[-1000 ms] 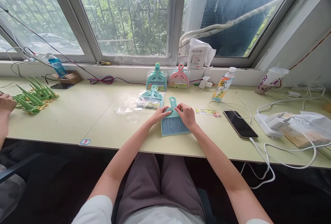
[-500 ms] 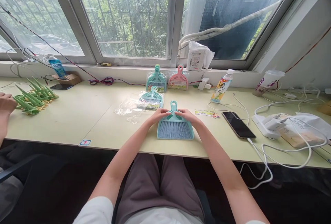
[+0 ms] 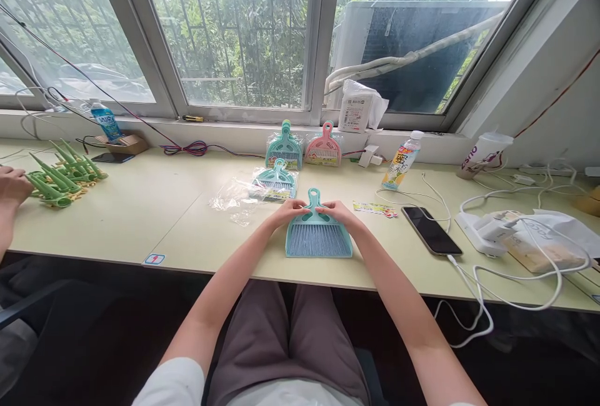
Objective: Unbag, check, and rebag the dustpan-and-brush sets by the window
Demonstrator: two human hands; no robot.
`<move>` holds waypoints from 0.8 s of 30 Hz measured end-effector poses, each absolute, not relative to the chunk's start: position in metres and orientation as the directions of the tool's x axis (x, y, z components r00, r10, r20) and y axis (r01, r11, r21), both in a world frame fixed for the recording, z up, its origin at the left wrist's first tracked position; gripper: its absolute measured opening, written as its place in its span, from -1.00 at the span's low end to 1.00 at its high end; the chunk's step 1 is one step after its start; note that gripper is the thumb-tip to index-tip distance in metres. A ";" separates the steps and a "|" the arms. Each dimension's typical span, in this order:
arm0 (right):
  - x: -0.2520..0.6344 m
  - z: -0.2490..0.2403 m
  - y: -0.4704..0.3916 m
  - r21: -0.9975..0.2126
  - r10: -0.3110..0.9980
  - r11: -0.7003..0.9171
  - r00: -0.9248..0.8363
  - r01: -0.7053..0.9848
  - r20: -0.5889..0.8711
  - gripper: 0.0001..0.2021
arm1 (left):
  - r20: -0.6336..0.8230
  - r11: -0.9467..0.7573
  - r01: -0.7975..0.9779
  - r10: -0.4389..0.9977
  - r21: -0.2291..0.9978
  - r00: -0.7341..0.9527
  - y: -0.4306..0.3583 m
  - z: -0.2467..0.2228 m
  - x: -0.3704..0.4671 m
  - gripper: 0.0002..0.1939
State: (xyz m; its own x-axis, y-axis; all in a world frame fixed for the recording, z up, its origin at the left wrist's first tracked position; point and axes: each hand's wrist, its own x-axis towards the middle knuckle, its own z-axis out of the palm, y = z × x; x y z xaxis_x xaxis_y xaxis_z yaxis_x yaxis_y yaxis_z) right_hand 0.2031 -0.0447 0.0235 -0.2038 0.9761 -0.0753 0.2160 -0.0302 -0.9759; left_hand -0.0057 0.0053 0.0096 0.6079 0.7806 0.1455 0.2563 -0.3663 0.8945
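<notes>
A small teal dustpan and brush set (image 3: 319,242) lies near the table's front edge, its grey-blue bristles towards me and its handle pointing away. My left hand (image 3: 289,211) grips its upper left side, thumb on top. On the upper right side my right hand (image 3: 340,213) holds it the same way; the fingers underneath are partly hidden. Just behind is another teal set (image 3: 276,180) in clear wrap, beside crumpled clear plastic (image 3: 234,198). To the right of my hands lies a printed card strip (image 3: 375,208).
A wrapped teal set (image 3: 284,147) and a pink set (image 3: 324,145) lean against the wall. A drink bottle (image 3: 402,161), phone (image 3: 432,231) and white cables with a power strip (image 3: 485,237) occupy the right. Another person's hand (image 3: 14,186) is by green spiky pieces (image 3: 65,175).
The whole view has shifted slightly, with things a little lower in the picture. Both hands keep their hold on the dustpan and brush set, with hardly any movement.
</notes>
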 end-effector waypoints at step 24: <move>0.242 0.001 -0.014 -0.928 0.900 0.067 0.378 0.367 0.215 -0.61 | 0.035 -0.093 0.073 0.825 0.993 0.564 0.002 0.011 -0.009 -0.56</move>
State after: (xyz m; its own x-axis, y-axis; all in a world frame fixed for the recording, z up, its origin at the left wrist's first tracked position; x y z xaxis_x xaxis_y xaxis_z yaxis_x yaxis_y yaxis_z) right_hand 0.2422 -0.0143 0.0011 0.3783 0.9003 0.2152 0.3671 0.0675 -0.9277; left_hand -0.0090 0.0015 0.0111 0.5636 0.8253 0.0352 0.0734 -0.0925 0.9930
